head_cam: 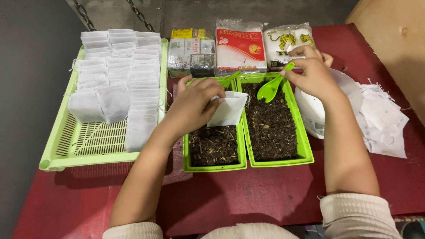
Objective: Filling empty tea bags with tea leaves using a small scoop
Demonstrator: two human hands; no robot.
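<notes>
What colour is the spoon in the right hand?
Bright green, like the trays; the head view shows the spoon in the right hand.

Two trays of loose dried material sit side by side at centre: left tray [215, 164], right tray [305, 150]. A slotted basket [88, 141] holding stacked sachets [117, 66] lies at 9 o'clock. Three packets [239, 44] stand at 12 o'clock. Empty sachets [383, 117] lie at 3 o'clock.

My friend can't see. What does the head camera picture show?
A left hand holds a white paper bag over a green tray of dried herbs, while the right hand holds a green spoon over a second tray. A green basket of white bags sits left.
</notes>
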